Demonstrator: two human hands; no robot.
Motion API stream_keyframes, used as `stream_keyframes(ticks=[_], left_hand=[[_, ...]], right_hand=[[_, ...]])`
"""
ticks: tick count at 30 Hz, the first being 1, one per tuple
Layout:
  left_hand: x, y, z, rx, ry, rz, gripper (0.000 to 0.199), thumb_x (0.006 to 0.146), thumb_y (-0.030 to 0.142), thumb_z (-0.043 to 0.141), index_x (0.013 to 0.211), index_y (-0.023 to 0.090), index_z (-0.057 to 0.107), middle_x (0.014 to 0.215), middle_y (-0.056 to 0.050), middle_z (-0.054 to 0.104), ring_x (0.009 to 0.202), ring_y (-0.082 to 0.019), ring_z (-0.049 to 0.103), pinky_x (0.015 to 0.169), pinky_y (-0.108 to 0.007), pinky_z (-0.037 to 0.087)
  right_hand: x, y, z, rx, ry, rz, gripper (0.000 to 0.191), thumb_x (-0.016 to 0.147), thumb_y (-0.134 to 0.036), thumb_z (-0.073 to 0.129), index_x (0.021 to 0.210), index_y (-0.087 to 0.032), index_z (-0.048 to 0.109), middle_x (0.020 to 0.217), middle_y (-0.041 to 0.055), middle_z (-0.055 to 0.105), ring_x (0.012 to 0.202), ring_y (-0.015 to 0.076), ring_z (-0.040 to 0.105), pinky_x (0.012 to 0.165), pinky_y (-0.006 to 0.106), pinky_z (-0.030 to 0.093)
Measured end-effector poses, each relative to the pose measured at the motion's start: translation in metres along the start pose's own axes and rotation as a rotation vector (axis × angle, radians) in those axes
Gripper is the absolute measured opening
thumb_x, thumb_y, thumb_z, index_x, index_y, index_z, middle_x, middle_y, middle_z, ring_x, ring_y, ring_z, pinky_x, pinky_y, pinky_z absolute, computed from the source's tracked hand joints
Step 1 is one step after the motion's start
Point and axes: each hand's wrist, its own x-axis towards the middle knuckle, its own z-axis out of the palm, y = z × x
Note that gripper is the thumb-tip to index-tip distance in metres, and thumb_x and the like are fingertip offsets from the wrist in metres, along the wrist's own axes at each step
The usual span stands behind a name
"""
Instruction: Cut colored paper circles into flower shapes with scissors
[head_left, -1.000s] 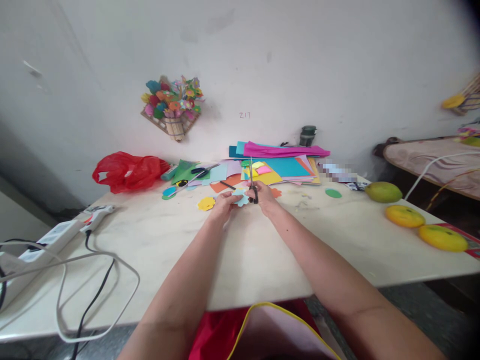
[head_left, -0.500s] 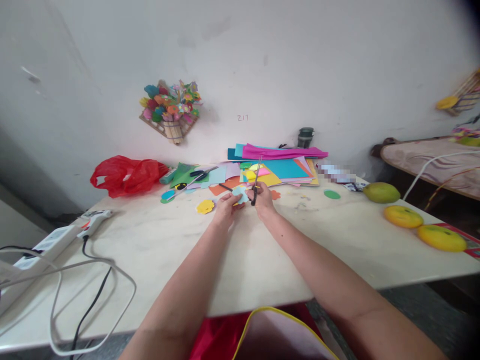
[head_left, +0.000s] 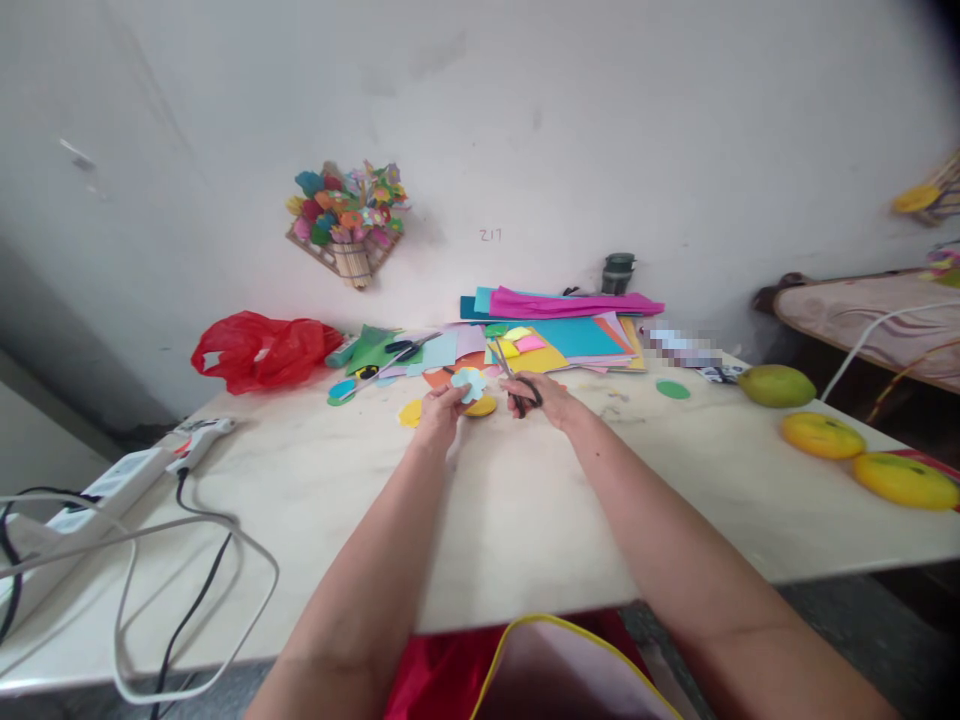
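Between the thumb and fingers of my left hand (head_left: 441,408) is a light blue flower-shaped paper (head_left: 469,384). My right hand (head_left: 544,396) is closed round the black handles of a pair of scissors (head_left: 528,393), whose blades point up and to the left, apart from the blue paper. A yellow round piece (head_left: 481,406) lies just under and right of the blue paper. Left of my left hand sits a yellow paper cutout (head_left: 410,413), partly covered by that hand.
Coloured sheets (head_left: 592,340) lie along the wall, with a second pair of scissors (head_left: 405,349) at their left. A red plastic bag (head_left: 262,350), power strip (head_left: 112,495) and cables are left. Mangoes (head_left: 823,436) and a green disc (head_left: 673,389) are right.
My right hand has moved right with the scissors, away from the blue paper, and the blades have tilted left. The view has shifted slightly left.
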Motion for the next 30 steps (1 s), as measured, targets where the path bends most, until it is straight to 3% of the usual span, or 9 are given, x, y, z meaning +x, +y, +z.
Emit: stream_keyframes(ticks=[5,10,17,30], left_hand=[[-0.001,0.002,0.0,0.013,-0.007,0.002,0.023,0.05,0.018,0.077,0.064,0.012,0.061,0.068,-0.003,0.064,0.067,-0.015,0.064,0.068,-0.027,0.052],[0.0,0.002,-0.001,0.011,-0.016,-0.009,0.024,0.049,0.017,0.078,0.064,0.012,0.06,0.069,-0.003,0.064,0.069,-0.018,0.066,0.068,-0.029,0.052],[-0.002,0.003,0.001,0.014,0.0,-0.028,0.02,0.05,0.014,0.076,0.059,0.012,0.059,0.062,-0.002,0.062,0.064,-0.016,0.064,0.067,-0.03,0.053],[-0.003,0.004,0.006,0.008,0.009,-0.067,0.015,0.053,0.01,0.072,0.06,0.013,0.06,0.062,-0.003,0.063,0.061,-0.014,0.061,0.061,-0.026,0.052]], right_hand=[[-0.005,-0.004,-0.006,-0.139,-0.202,0.038,0.037,0.073,-0.05,0.066,0.074,-0.014,0.056,0.06,0.0044,0.064,0.048,0.013,0.059,0.044,0.022,0.042],[-0.012,-0.013,-0.005,-0.244,-0.284,0.005,0.038,0.075,-0.05,0.063,0.068,-0.014,0.054,0.06,0.0043,0.064,0.046,0.0114,0.057,0.042,0.021,0.04],[-0.016,-0.017,-0.002,-0.288,-0.318,0.0,0.032,0.075,-0.044,0.065,0.067,-0.014,0.056,0.058,0.0023,0.063,0.044,0.0098,0.056,0.042,0.02,0.04],[-0.015,-0.017,0.002,-0.28,-0.264,0.014,0.03,0.072,-0.04,0.068,0.065,-0.014,0.055,0.054,0.0012,0.06,0.042,0.009,0.053,0.039,0.019,0.038]])
